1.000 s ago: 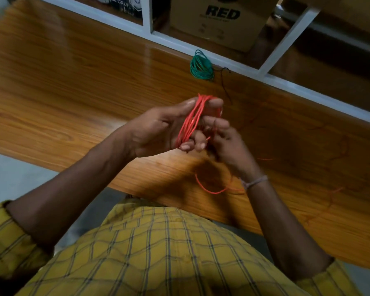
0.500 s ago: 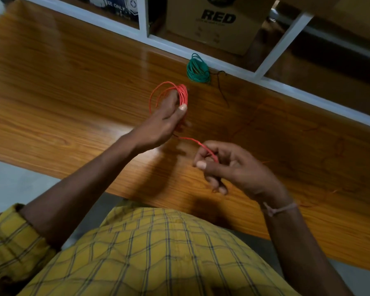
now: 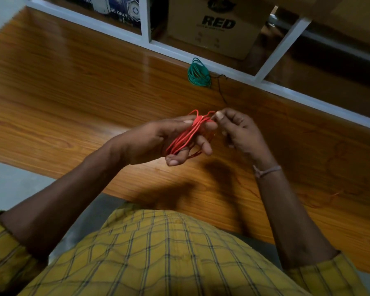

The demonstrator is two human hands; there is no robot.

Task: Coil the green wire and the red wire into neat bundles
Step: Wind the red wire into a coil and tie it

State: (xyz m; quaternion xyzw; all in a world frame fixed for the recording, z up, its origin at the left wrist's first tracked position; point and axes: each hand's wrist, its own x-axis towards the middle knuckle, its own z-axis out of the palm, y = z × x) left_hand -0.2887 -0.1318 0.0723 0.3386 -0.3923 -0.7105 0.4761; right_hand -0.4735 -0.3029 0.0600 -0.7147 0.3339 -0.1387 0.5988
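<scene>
2 boxes sat behind the white frame: a dark printed box (image 3: pixel 113 7) at left, cut off by the top edge, and a cardboard box (image 3: pixel 214 26) marked RED, contents hidden. The left hand (image 3: pixel 158 139) had the red wire (image 3: pixel 188 133) looped around its spread fingers above the table (image 3: pixel 62 82). The green wire (image 3: pixel 198 72) lay coiled by the table's far edge. The right hand (image 3: pixel 237 129) pinched the red wire's loose end.

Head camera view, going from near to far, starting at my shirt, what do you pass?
Yellow checked shirt → red wire wound on the left hand → green wire bundle on the wooden table → cardboard box marked RED.
</scene>
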